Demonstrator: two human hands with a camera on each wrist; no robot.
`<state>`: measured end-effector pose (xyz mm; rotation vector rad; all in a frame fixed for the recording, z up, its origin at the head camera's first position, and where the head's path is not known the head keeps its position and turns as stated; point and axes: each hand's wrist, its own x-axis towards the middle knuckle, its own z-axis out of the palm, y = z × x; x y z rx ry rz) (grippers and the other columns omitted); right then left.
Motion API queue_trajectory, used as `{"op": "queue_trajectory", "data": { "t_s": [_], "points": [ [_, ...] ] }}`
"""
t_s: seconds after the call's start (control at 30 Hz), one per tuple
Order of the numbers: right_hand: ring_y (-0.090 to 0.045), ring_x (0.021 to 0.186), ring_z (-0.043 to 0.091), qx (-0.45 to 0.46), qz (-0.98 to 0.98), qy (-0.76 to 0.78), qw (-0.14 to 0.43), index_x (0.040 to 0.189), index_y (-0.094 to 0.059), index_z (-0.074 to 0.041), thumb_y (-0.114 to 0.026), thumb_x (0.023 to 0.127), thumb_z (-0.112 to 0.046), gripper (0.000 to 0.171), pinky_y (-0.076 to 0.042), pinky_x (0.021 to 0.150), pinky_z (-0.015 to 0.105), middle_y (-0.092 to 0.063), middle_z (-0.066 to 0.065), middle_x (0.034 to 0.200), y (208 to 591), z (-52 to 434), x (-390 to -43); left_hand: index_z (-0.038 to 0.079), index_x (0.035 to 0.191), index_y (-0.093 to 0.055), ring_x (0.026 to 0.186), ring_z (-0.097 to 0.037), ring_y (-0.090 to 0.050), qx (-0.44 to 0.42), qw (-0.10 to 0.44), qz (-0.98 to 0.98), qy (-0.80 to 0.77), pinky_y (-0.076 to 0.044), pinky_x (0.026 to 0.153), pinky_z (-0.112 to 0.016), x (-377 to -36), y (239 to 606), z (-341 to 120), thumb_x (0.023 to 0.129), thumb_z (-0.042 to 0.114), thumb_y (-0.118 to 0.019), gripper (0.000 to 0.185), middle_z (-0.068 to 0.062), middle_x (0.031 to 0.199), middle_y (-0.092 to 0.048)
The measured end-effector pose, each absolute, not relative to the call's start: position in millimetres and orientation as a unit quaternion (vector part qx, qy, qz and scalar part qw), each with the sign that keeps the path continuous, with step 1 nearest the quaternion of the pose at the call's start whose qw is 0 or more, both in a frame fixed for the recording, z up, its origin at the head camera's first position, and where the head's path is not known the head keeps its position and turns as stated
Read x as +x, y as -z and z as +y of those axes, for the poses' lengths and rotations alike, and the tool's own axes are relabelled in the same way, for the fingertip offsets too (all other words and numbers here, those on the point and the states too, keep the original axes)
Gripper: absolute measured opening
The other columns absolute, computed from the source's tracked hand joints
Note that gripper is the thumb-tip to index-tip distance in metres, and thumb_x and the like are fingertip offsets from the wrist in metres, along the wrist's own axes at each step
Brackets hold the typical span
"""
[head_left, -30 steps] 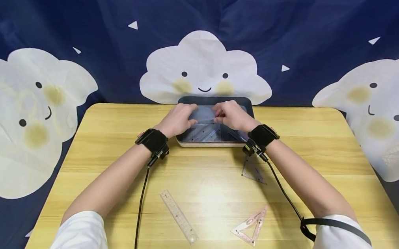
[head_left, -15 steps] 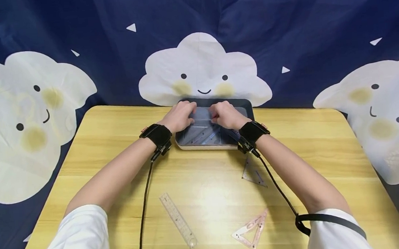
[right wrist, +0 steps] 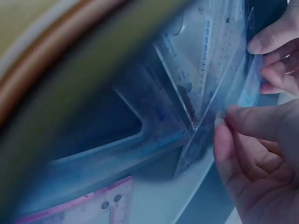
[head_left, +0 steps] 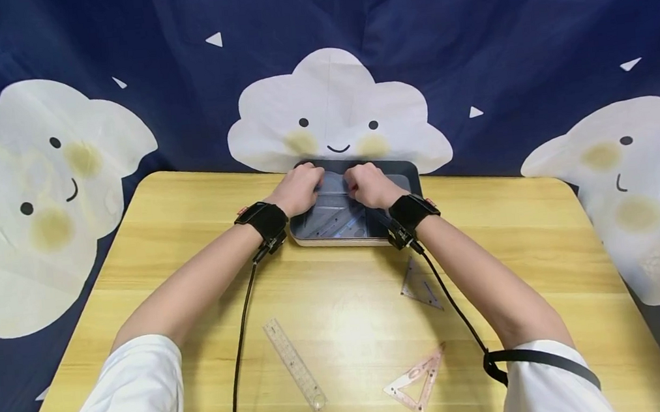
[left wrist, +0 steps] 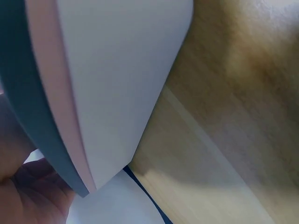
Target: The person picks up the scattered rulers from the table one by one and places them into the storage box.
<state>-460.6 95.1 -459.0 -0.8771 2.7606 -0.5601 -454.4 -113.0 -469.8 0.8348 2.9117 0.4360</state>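
Both hands are inside the dark-lined tray [head_left: 409,171] at the back of the table. A clear, bluish plastic piece [head_left: 335,183] stretches between them; its exact kind is unclear. My left hand [head_left: 300,189] pinches its far end, seen as thumb and fingertips in the right wrist view. My right hand [right wrist: 261,158] pinches the nearer end between thumb and curled finger. Beneath lie clear set squares [right wrist: 161,109] and a clear ruler [right wrist: 224,51], with a pink-edged plastic piece [right wrist: 119,198] alongside. In the left wrist view, the tray's pale outer wall [left wrist: 112,84] hides most of the work.
On the wooden table [head_left: 204,387] lie a clear ruler [head_left: 295,365], a pink set square [head_left: 417,381] and a clear, bluish set square [head_left: 421,286]. Black cables [head_left: 242,344] trail from both wrist cameras. A dark-blue cloud-print curtain [head_left: 191,100] hangs behind.
Both hands have shifted slightly, the right one leftward, and their fingers are more curled over the clear plastic piece. The ruler and set squares on the table stay in place.
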Motion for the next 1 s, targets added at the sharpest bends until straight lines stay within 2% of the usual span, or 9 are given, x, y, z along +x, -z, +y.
{"op": "queue_trajectory", "data": {
  "t_s": [0.1, 0.27, 0.33, 0.4, 0.5, 0.63, 0.8, 1.0],
  "points": [
    [-0.052, 0.076, 0.025, -0.29, 0.934, 0.184, 0.1, 0.088, -0.065, 0.001, -0.057, 0.087, 0.013, 0.015, -0.036, 0.07, 0.033, -0.058, 0.007, 0.076, 457, 94, -460, 0.003, 0.098, -0.061, 0.099, -0.033, -0.058, 0.265, 0.04, 0.954, -0.138, -0.049, 0.087, -0.046, -454, 470, -111, 0.095, -0.004, -0.06, 0.008, -0.015, 0.101, -0.06],
    [-0.047, 0.079, 0.028, -0.291, 0.932, 0.181, 0.116, 0.096, -0.06, 0.005, -0.053, 0.086, 0.013, 0.014, -0.034, 0.072, 0.036, -0.053, 0.011, 0.08, 455, 92, -459, 0.002, 0.102, -0.064, 0.103, -0.034, -0.061, 0.252, 0.045, 0.956, -0.141, -0.051, 0.089, -0.047, -452, 470, -110, 0.095, -0.006, -0.057, 0.013, -0.016, 0.102, -0.063],
    [-0.05, 0.082, 0.03, -0.3, 0.929, 0.179, 0.122, 0.101, -0.063, 0.007, -0.055, 0.086, 0.013, 0.018, -0.039, 0.074, 0.038, -0.058, 0.016, 0.086, 454, 91, -458, 0.001, 0.103, -0.066, 0.104, -0.034, -0.062, 0.25, 0.047, 0.957, -0.14, -0.051, 0.09, -0.047, -451, 470, -111, 0.094, -0.007, -0.058, 0.015, -0.017, 0.103, -0.064],
    [-0.062, 0.092, 0.033, -0.308, 0.926, 0.176, 0.127, 0.114, -0.067, 0.007, -0.057, 0.086, 0.012, 0.03, -0.049, 0.081, 0.041, -0.068, 0.02, 0.1, 454, 90, -458, 0.0, 0.105, -0.067, 0.106, -0.035, -0.063, 0.25, 0.047, 0.957, -0.137, -0.052, 0.091, -0.047, -450, 470, -111, 0.095, -0.008, -0.058, 0.016, -0.018, 0.104, -0.066],
    [-0.066, 0.108, 0.037, -0.315, 0.922, 0.172, 0.143, 0.132, -0.063, 0.008, -0.057, 0.088, 0.012, 0.045, -0.053, 0.092, 0.046, -0.07, 0.026, 0.118, 452, 88, -458, 0.0, 0.108, -0.068, 0.108, -0.036, -0.064, 0.251, 0.046, 0.958, -0.133, -0.053, 0.091, -0.048, -450, 469, -111, 0.095, -0.007, -0.06, 0.017, -0.019, 0.106, -0.067],
    [-0.063, 0.122, 0.038, -0.317, 0.914, 0.18, 0.175, 0.147, -0.052, 0.009, -0.056, 0.091, 0.01, 0.056, -0.051, 0.099, 0.046, -0.064, 0.027, 0.136, 450, 84, -459, 0.001, 0.115, -0.069, 0.109, -0.036, -0.065, 0.254, 0.05, 0.958, -0.121, -0.054, 0.094, -0.048, -450, 469, -110, 0.097, -0.004, -0.062, 0.02, -0.019, 0.109, -0.068],
    [-0.048, 0.144, 0.036, -0.324, 0.9, 0.198, 0.214, 0.158, -0.037, 0.007, -0.055, 0.097, 0.008, 0.063, -0.045, 0.112, 0.045, -0.047, 0.026, 0.157, 447, 79, -457, 0.001, 0.121, -0.07, 0.107, -0.036, -0.069, 0.256, 0.036, 0.961, -0.093, -0.057, 0.092, -0.047, -449, 470, -109, 0.102, 0.0, -0.059, 0.021, -0.018, 0.109, -0.072],
    [-0.042, 0.148, 0.037, -0.315, 0.9, 0.198, 0.229, 0.16, -0.033, 0.006, -0.055, 0.101, 0.002, 0.063, -0.039, 0.118, 0.047, -0.043, 0.026, 0.16, 449, 82, -453, 0.0, 0.109, -0.076, 0.098, -0.037, -0.073, 0.275, 0.018, 0.961, 0.004, -0.061, 0.085, -0.049, -443, 472, -105, 0.106, 0.002, -0.053, 0.023, -0.019, 0.105, -0.075]
  ]
}}
